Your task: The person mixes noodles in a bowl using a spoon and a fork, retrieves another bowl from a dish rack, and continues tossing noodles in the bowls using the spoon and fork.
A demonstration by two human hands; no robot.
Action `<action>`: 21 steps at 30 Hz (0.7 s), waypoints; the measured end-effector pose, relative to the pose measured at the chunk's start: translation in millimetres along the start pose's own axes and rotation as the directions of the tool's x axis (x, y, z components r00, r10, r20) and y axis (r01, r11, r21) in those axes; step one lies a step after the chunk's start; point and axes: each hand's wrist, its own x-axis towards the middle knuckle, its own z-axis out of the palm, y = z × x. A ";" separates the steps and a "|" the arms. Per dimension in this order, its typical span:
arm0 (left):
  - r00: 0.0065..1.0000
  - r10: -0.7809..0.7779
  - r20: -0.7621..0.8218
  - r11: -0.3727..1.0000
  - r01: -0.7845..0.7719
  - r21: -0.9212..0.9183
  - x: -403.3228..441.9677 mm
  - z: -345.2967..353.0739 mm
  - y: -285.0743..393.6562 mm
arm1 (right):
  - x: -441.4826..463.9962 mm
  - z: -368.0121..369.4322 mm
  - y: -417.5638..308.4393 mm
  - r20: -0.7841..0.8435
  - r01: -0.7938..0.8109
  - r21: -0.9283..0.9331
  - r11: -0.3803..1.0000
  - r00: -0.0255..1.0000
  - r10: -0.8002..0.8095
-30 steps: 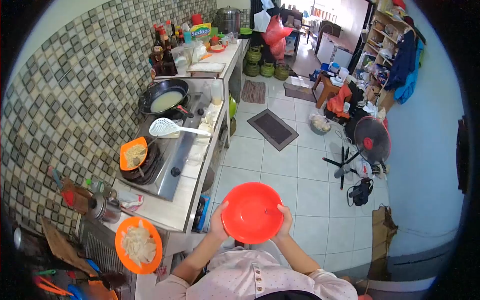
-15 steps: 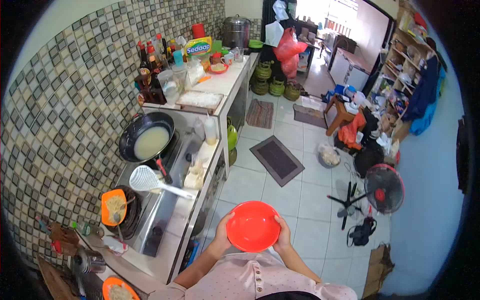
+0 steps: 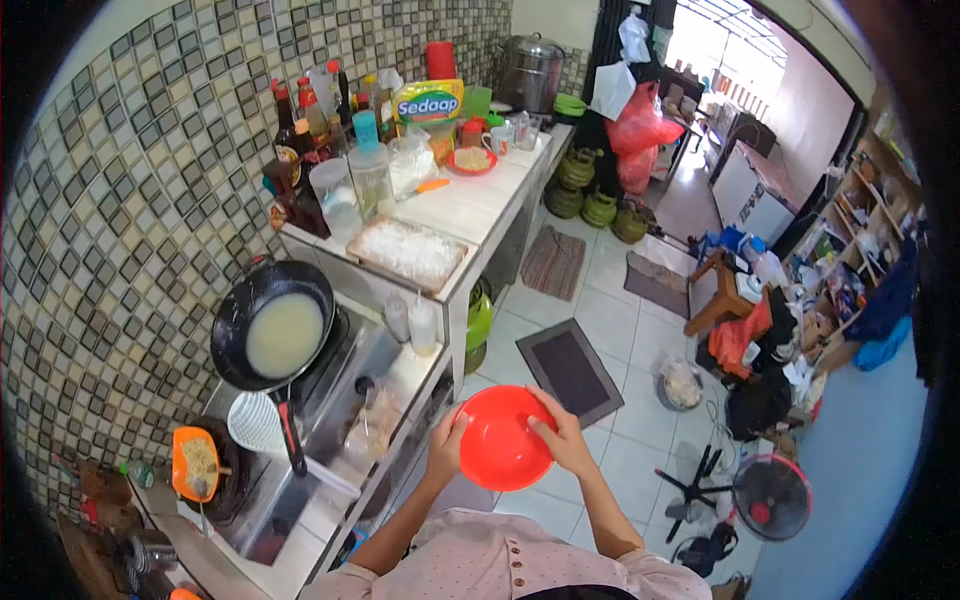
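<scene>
An empty red bowl (image 3: 504, 440) is held in front of the body, over the floor. My left hand (image 3: 446, 452) grips its left side. On the bowl's right rim lies my right hand (image 3: 563, 436), thumb inside the rim. To the left, a black wok (image 3: 230, 335) with pale liquid sits on the stove (image 3: 345, 405). A white slotted ladle (image 3: 258, 424) lies below the wok. An orange dish (image 3: 198, 464) with food and a spoon stands on the near burner.
Bottles, jars, a Sedaap packet (image 3: 428, 106) and a tray of white flakes (image 3: 410, 252) stand on the raised counter. Dark mats (image 3: 570, 372) lie on the floor. A fan (image 3: 770, 498), a plastic-lined tub (image 3: 682, 388) and a stool (image 3: 716, 293) are at the right.
The view has swung forward and left, bringing the raised counter closer. The bowl stays in both hands, and my right hand has shifted up along its rim, thumb now over the edge.
</scene>
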 end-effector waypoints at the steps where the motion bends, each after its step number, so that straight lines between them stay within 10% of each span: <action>1: 1.000 0.008 -0.006 1.000 -0.008 -0.001 17.4 -2.7 -10.9 | 14.7 -2.2 5.7 0.036 0.004 -0.029 1.000 0.999 -0.003; 7: 0.996 0.081 -0.025 0.961 -0.071 0.268 130.5 -8.8 -1.1 | 120.4 -15.3 12.6 0.136 -0.012 -0.051 0.999 0.991 0.019; 21: 0.822 0.107 -0.560 0.975 0.022 0.220 259.6 -42.5 26.0 | 343.0 39.1 36.2 0.199 0.018 0.351 0.936 0.976 -0.093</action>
